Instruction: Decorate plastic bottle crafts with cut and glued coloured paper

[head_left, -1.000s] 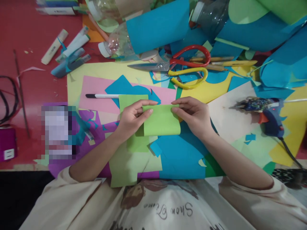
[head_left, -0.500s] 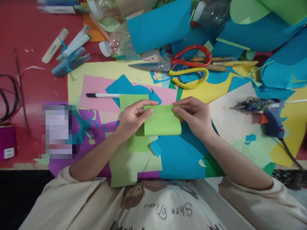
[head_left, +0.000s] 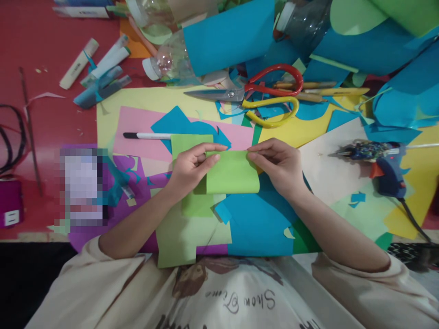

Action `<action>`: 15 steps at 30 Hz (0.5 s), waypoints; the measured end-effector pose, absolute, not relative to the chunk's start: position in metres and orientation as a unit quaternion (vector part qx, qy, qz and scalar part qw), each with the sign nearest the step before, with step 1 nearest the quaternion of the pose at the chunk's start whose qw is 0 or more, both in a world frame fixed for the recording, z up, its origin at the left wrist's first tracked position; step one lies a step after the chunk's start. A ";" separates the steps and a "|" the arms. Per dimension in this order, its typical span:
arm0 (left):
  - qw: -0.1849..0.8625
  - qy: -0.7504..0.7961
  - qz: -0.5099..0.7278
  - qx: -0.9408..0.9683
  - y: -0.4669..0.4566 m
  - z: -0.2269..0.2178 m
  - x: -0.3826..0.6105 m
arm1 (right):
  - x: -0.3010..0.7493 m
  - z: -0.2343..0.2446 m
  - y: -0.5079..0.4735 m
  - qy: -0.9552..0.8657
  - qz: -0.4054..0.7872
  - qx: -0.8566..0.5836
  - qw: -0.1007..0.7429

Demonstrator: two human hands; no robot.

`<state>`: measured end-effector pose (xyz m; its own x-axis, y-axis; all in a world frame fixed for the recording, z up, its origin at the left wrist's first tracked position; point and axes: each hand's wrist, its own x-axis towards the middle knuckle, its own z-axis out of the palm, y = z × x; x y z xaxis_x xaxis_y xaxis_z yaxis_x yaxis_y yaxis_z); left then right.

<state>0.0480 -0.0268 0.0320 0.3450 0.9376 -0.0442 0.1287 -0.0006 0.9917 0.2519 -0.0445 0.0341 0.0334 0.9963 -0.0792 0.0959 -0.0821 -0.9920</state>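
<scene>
A bright green sheet of paper (head_left: 233, 173), bent over into a loose fold with its rounded bend toward me, is held between my two hands. At its upper left edge, my left hand (head_left: 194, 167) pinches it between thumb and fingers. My right hand (head_left: 274, 162) pinches the upper right corner the same way. Beneath lie more green paper strips (head_left: 176, 233) and a large blue sheet (head_left: 264, 224). A white pen with a black cap (head_left: 147, 136) rests partly under green paper to the left.
Scissors (head_left: 236, 94) with red and yellow handles lie beyond my hands. A glue gun (head_left: 387, 164) with a cord is at the right. Plastic bottles (head_left: 171, 59) and blue paper crowd the back. Markers (head_left: 78, 64) and a blurred-out phone-like object (head_left: 82, 187) sit left.
</scene>
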 end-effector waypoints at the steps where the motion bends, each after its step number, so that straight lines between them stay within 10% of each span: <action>1: 0.552 0.441 0.364 0.606 -0.027 0.032 0.048 | 0.252 0.034 -0.044 -0.496 0.488 -0.553 0.458; 15: 0.567 0.431 0.271 0.647 -0.028 0.040 0.043 | 0.253 0.045 -0.041 -0.454 0.657 -0.498 0.337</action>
